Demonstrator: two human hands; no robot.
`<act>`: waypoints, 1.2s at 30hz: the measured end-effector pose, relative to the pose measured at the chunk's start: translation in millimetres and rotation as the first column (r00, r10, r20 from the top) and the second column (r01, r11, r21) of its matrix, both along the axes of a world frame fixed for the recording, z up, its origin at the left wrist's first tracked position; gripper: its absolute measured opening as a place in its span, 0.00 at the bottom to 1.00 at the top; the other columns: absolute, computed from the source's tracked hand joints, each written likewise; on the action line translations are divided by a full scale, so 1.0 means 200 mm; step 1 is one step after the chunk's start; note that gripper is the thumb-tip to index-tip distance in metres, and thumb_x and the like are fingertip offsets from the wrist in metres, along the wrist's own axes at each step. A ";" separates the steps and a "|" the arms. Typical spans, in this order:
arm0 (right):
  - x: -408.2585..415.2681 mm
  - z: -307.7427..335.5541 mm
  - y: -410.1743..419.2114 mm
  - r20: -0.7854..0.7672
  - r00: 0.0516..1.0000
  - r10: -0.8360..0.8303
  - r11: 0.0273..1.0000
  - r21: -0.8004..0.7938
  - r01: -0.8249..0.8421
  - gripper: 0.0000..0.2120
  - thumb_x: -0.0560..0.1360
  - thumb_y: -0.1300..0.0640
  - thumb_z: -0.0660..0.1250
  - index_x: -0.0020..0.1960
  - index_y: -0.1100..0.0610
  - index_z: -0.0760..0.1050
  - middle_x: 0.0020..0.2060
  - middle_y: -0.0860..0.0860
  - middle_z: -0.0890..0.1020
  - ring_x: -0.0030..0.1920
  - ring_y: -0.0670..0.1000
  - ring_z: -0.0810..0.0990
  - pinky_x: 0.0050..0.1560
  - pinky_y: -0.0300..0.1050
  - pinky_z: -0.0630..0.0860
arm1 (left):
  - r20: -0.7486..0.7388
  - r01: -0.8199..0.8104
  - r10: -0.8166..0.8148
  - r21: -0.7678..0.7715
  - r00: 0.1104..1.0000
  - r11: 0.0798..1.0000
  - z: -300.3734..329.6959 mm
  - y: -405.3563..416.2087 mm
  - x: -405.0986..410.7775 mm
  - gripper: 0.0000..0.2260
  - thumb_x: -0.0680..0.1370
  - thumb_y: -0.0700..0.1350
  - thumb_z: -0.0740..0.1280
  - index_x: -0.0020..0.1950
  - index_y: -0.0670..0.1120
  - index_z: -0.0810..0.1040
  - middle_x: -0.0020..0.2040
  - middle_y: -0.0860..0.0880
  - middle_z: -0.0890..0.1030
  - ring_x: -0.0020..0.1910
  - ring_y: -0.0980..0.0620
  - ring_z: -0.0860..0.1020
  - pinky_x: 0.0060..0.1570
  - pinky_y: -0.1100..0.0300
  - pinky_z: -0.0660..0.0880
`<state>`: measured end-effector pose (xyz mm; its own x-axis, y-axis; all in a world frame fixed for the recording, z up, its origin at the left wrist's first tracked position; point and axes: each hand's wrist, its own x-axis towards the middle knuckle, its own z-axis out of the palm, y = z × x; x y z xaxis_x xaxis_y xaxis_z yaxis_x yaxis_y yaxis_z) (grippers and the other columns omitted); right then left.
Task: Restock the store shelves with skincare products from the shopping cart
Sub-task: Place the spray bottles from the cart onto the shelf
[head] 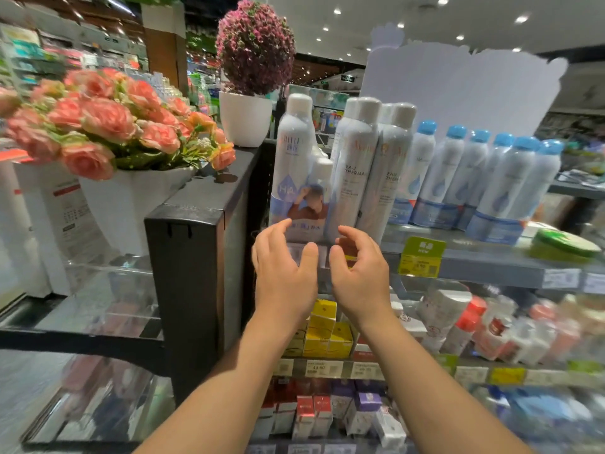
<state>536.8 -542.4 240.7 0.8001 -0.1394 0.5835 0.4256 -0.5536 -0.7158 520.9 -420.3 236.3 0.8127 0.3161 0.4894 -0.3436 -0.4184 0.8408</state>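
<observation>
A shrink-wrapped set of tall white spray cans (296,165) with a blue printed sleeve stands at the left end of the top shelf (484,260). To its right stand white thermal-water cans (370,165) and a row of blue-capped spray bottles (497,178). My left hand (283,267) and my right hand (358,270) hover side by side just in front of the set's base. Both hands are empty with loosely curved fingers, close to the pack but not gripping it. The shopping cart is out of view.
A black shelf end panel (196,231) stands left of the cans, topped by a white pot with a purple flower ball (252,70) and pink roses (108,126). Lower shelves hold yellow boxes (327,329), red-capped bottles (468,319) and small boxes (327,414). A green round tin (566,244) lies far right.
</observation>
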 end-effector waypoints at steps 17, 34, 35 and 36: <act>-0.76 -0.29 -0.64 -0.274 0.914 -0.299 0.906 0.221 0.362 0.16 0.81 0.37 0.60 0.64 0.39 0.77 0.58 0.40 0.81 0.58 0.46 0.82 0.61 0.55 0.80 | -0.072 0.375 -0.384 -0.114 0.921 0.920 -0.19 -0.60 -0.43 0.19 0.80 0.53 0.64 0.69 0.49 0.73 0.62 0.51 0.70 0.64 0.45 0.72 0.68 0.44 0.70; -2.56 -0.78 -1.49 -0.592 0.519 -0.617 0.518 0.191 0.834 0.15 0.84 0.43 0.60 0.67 0.44 0.77 0.55 0.42 0.81 0.51 0.37 0.79 0.46 0.36 0.73 | -0.452 0.895 -0.796 0.014 0.404 0.446 -0.73 -1.77 -1.68 0.15 0.83 0.51 0.65 0.68 0.49 0.75 0.56 0.54 0.78 0.58 0.49 0.77 0.61 0.47 0.75; -2.65 -0.81 -1.51 -0.614 0.489 -0.619 0.499 0.172 0.849 0.14 0.84 0.43 0.60 0.67 0.44 0.76 0.52 0.40 0.80 0.49 0.35 0.77 0.44 0.34 0.71 | -0.472 0.912 -0.799 0.028 0.372 0.409 -0.76 -1.80 -1.75 0.15 0.83 0.51 0.65 0.68 0.49 0.75 0.54 0.55 0.78 0.56 0.50 0.78 0.60 0.48 0.75; -2.73 -0.84 -1.52 -0.637 0.460 -0.618 0.486 0.150 0.861 0.14 0.85 0.43 0.60 0.67 0.43 0.75 0.50 0.39 0.79 0.48 0.35 0.77 0.42 0.34 0.70 | -0.489 0.926 -0.802 0.035 0.343 0.375 -0.79 -1.82 -1.82 0.15 0.83 0.51 0.65 0.68 0.48 0.75 0.54 0.56 0.78 0.55 0.51 0.78 0.57 0.50 0.75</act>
